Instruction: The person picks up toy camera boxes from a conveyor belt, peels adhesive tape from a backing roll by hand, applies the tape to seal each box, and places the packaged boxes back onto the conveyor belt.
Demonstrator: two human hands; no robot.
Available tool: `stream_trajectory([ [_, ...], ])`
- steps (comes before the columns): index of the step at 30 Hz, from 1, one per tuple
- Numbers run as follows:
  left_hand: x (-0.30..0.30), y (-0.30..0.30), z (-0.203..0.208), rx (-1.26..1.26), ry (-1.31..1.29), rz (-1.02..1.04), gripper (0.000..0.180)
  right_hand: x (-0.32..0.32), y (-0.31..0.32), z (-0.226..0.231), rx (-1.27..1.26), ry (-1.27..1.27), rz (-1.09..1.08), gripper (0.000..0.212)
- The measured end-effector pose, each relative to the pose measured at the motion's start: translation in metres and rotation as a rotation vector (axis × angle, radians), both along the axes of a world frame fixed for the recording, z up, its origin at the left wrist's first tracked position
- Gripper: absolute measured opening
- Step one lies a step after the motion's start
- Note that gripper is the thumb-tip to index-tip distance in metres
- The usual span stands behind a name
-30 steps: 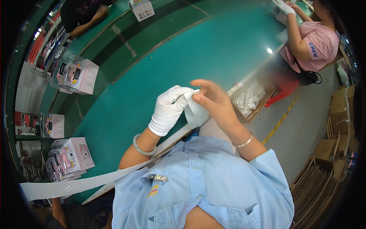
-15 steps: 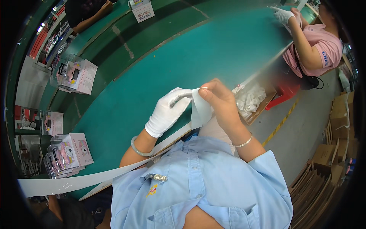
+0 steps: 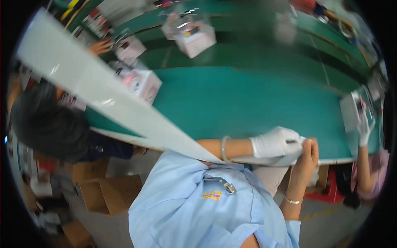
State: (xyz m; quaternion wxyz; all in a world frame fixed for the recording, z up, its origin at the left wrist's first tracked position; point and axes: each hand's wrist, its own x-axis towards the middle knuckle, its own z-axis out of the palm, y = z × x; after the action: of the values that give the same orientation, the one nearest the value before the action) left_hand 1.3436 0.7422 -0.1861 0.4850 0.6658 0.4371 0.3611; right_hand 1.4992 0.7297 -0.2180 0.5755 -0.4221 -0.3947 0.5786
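Observation:
My left hand [image 3: 275,141], in a white glove, is closed on a pale sheet-like piece [image 3: 295,156] just above the bench's front edge. My bare right hand [image 3: 308,153] pinches the upper edge of that same piece, close against the gloved fingertips. A long, glossy white strip [image 3: 107,99] slants from the upper left down to my left forearm. Part of it passes behind the forearm, so whether it joins the piece in my hands cannot be made out. A pale bangle [image 3: 224,149] circles my left wrist, and a bracelet [image 3: 292,201] my right.
Clear-topped boxes with pink contents [image 3: 145,86] stand at the left of the green bench [image 3: 231,103] and on the line behind it [image 3: 194,41]. A co-worker's gloved hand [image 3: 364,131] touches another box at the right. Another person [image 3: 49,120] is at the left. Open cartons [image 3: 111,192] lie below.
The view has swung left, so my hands now appear farther right and lower. Both hands still hold the pale piece. The co-worker's gloved hand is now at a box.

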Motion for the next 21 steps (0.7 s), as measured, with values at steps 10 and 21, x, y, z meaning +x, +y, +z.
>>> stream_trajectory([
  [10,0.134,0.13,-0.019,-0.141,0.176,0.133,0.011,0.125,0.135,-0.019,-0.187,0.11,0.126,0.011],
  [21,0.145,0.249,0.038,0.101,-0.199,-0.376,0.048,0.153,0.06,0.029,-0.101,0.442,-0.227,0.014],
])
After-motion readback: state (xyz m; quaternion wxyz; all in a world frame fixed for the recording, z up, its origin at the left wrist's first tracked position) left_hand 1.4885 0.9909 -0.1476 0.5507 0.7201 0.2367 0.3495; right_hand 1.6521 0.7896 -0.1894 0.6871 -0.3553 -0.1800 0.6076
